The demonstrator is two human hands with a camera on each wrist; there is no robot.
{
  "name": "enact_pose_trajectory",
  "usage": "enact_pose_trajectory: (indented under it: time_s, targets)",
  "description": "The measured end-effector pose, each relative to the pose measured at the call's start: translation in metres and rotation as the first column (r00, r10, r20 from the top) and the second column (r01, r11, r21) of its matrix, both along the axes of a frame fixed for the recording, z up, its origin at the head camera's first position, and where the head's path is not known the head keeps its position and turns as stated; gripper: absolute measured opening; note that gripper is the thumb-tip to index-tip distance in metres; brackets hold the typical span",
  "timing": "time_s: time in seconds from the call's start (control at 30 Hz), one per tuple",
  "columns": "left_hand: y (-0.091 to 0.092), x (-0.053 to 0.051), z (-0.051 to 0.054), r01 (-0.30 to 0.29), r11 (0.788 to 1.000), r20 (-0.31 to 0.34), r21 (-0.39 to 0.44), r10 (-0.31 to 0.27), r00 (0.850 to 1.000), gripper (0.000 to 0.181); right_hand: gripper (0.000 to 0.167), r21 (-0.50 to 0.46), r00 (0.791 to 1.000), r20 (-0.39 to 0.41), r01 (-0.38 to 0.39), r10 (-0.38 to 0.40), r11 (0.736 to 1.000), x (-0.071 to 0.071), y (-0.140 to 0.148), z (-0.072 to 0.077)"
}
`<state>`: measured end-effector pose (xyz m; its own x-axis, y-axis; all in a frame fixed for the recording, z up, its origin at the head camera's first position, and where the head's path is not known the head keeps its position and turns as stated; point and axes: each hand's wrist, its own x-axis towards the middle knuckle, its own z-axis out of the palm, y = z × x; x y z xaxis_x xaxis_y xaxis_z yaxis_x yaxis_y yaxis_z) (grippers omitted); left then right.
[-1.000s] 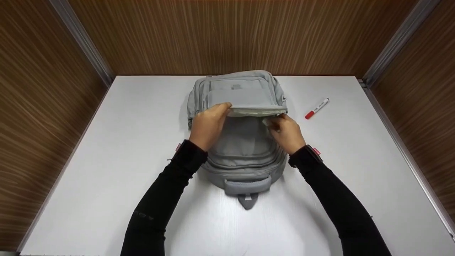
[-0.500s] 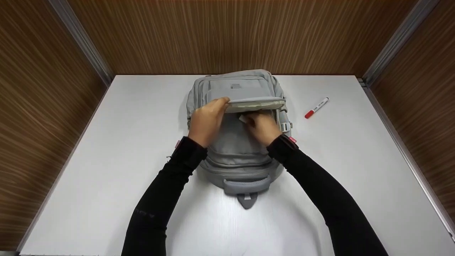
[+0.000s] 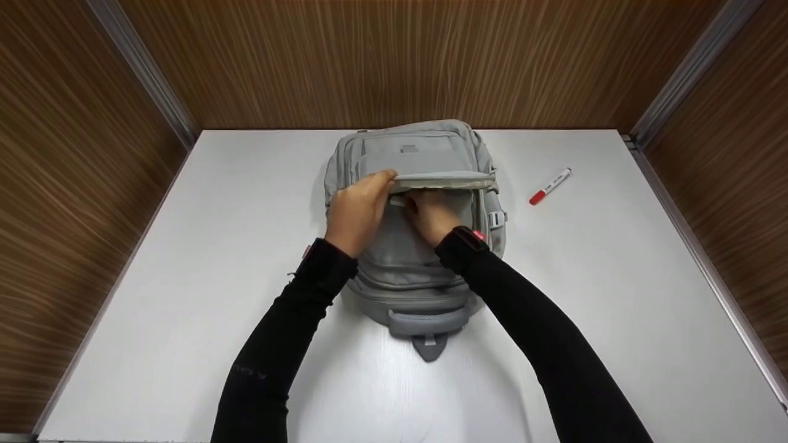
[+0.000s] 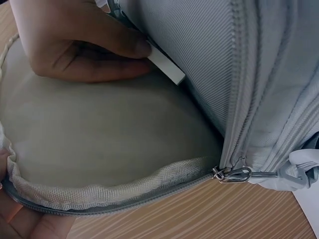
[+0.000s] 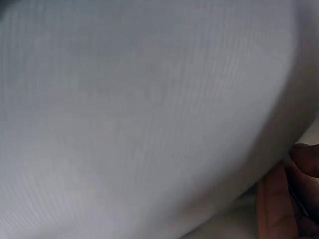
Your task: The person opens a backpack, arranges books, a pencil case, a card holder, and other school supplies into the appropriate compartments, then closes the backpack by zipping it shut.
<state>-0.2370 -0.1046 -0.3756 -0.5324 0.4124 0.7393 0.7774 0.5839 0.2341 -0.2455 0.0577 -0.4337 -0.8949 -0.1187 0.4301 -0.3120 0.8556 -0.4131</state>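
A grey backpack (image 3: pixel 425 157) lies with its top handle toward me, the front pocket unzipped. My left hand (image 3: pixel 357 212) grips the edge of the pocket flap (image 3: pixel 444 178) and holds it raised. In the left wrist view its fingers (image 4: pixel 42 226) curl round the zipped rim. Under the flap, my right hand (image 3: pixel 434 218) reaches into the pocket opening. It pinches a slim white flat piece (image 4: pixel 167 65) between thumb and fingers, one end beside the grey fabric. What kind of thing it is cannot be told; part is covered by the hand.
A white marker with a red cap (image 3: pixel 550 186) lies on the white table (image 3: pixel 246 234), right of the backpack. A zipper pull (image 4: pixel 234 174) hangs at the pocket corner. Wood-grain panels (image 3: pixel 394 67) stand at the back and both sides.
My right hand has moved left from the pocket's right corner to its middle, carrying the white piece in under the flap. My left hand has lifted the flap slightly.
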Motion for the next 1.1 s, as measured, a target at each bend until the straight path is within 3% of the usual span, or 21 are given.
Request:
enact_pose_trajectory:
  time_s: [0.2, 0.53, 0.7, 0.87, 1.1]
  targets:
    - [-0.001, 0.000, -0.003, -0.004, 1.000, -0.007, -0.002, 0.004, 1.000, 0.020, 0.014, 0.009, 0.999, 0.041, -0.022, 0.022, 1.000, 0.003, 0.003, -0.003]
    - [-0.003, 0.000, -0.007, -0.020, 1.000, 0.006, 0.005, 0.020, 1.000, 0.020, 0.021, 0.052, 0.995, -0.045, -0.088, 0.091, 0.995, 0.022, 0.024, -0.006]
    - [-0.004, 0.001, -0.009, -0.012, 1.000, 0.014, 0.009, 0.012, 1.000, 0.021, 0.033, 0.073, 0.996, -0.025, -0.085, 0.087, 0.994, 0.036, 0.042, 0.001]
    - [-0.006, 0.003, -0.010, -0.006, 1.000, 0.024, 0.004, 0.006, 1.000, 0.021, 0.037, 0.103, 0.998, 0.050, -0.035, 0.030, 0.994, 0.053, 0.074, 0.008]
    - [-0.007, 0.004, -0.013, -0.004, 1.000, 0.028, -0.009, 0.005, 1.000, 0.021, 0.031, 0.083, 0.988, 0.035, 0.144, -0.147, 0.986, 0.057, 0.138, 0.010]
